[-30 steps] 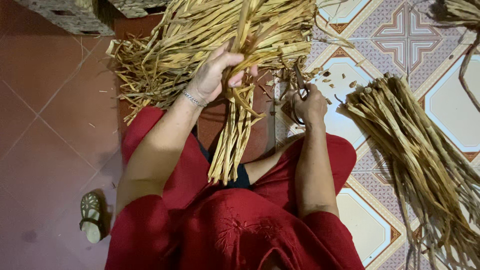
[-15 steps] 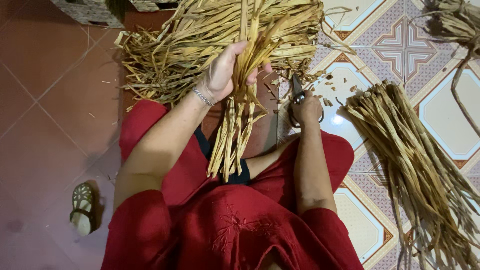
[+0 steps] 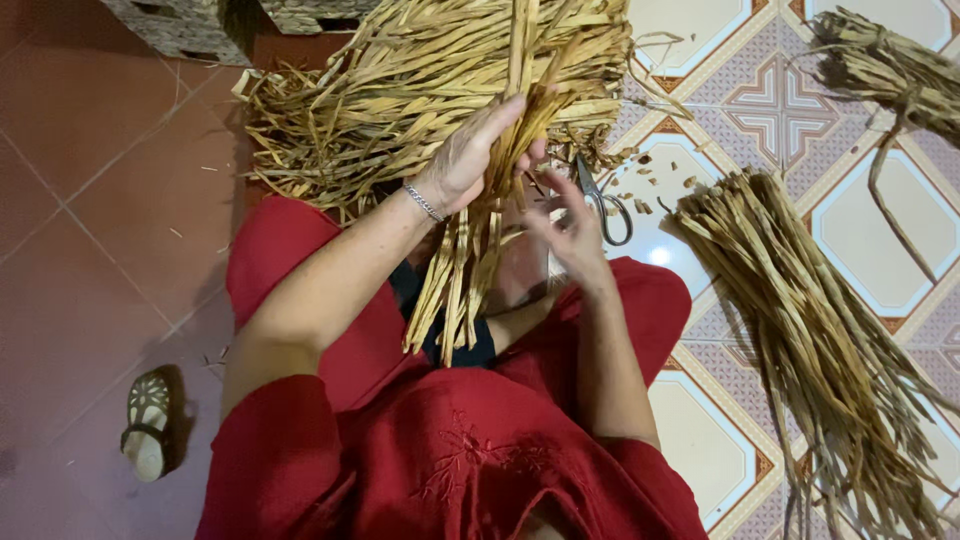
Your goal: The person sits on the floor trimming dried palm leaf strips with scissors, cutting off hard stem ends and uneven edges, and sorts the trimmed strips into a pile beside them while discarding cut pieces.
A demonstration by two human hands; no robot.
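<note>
My left hand (image 3: 462, 165) is shut on a bundle of dried straw-coloured strips (image 3: 465, 275). The bundle is held upright over my lap, with its lower ends hanging above my red clothing. My right hand (image 3: 568, 228) hovers just right of the bundle with its fingers apart and nothing in it. A pair of scissors (image 3: 603, 203) lies on the tiled floor right beside that hand's fingertips. A big loose pile of the same strips (image 3: 390, 95) spreads on the floor behind the bundle.
A long sorted bundle of strips (image 3: 820, 340) lies on the patterned tiles to the right, with another bundle (image 3: 890, 70) at the top right. Short cut scraps (image 3: 650, 185) litter the floor near the scissors. Woven baskets (image 3: 185, 25) stand at the top left, and a sandal (image 3: 148, 420) lies at the lower left.
My right hand has let go of the scissors, which now lie on the floor, and has opened toward the bundle. My left hand has lifted the bundle slightly.
</note>
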